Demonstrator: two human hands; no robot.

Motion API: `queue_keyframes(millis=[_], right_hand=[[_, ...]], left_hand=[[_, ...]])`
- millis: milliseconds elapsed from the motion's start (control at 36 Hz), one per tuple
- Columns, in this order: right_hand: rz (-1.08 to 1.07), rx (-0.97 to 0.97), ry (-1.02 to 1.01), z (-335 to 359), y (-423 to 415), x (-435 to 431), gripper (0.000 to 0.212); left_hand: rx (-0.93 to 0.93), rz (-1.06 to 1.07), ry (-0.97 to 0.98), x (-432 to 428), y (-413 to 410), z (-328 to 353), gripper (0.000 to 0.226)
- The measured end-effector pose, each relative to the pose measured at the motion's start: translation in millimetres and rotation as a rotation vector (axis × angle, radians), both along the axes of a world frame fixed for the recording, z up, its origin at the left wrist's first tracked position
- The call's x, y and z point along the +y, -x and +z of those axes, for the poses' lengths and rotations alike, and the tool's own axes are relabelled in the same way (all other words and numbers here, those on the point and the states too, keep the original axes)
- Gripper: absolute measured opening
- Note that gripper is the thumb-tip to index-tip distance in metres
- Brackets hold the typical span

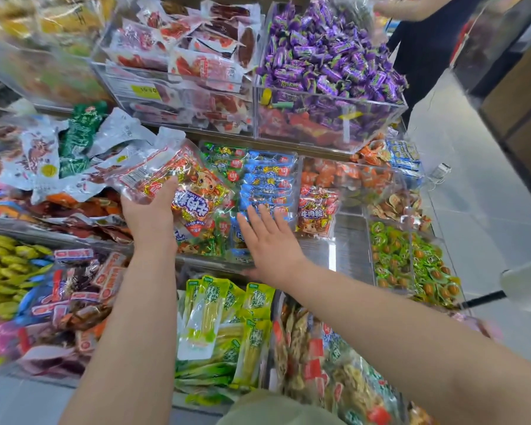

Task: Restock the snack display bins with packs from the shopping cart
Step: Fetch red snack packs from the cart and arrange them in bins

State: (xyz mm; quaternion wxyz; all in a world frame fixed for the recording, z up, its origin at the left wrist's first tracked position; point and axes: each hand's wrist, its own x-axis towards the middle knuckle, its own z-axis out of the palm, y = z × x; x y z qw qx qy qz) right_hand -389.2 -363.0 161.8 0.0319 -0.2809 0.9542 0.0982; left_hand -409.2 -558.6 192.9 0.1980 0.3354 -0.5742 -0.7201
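- Gripped in left hand: clear pack of red-and-gold sweets with a cartoon ox on the front. Thumb on the top face, fingers hidden beneath.
- Held tilted above the left part of the display bin, barcode end pointing up and left of the hand.
- Right hand flat, fingers straight and spread, holding nothing. Placed just right of the held pack.
- Under the right fingertips: blue packs stacked in the bin. Touching or just above, cannot tell.
- Just beyond the held pack, between it and the blue stack: green packs, partly covered by it.
- Right of the blue stack, past the right hand: smaller ox pack, upright on the bin's bare metal floor.
- Well beyond both hands, one tier up: red meat packs in a clear box. To their right, purple sweets heaped in another.
- Nearer than both hands, between the forearms: yellow-green packs lying in a lower bin.
- Far up and right of the grip: second person in dark clothing, only partly in view.
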Motion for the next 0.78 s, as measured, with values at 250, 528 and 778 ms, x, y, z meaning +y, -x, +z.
queue_keyframes(millis=[250,528,778], right_hand=[[0.019,0.047,0.037,-27,-4,0,0.043],[-0.009,-0.048,-0.120,-26,51,-10,0.070],[0.011,-0.108,0.018,-26,35,-3,0.062]], left_hand=[[0.010,-0.024,0.034,10,4,-7,0.106],[0.030,-0.087,0.061,14,11,-3,0.088],[0.010,-0.106,0.069,19,5,-7,0.097]])
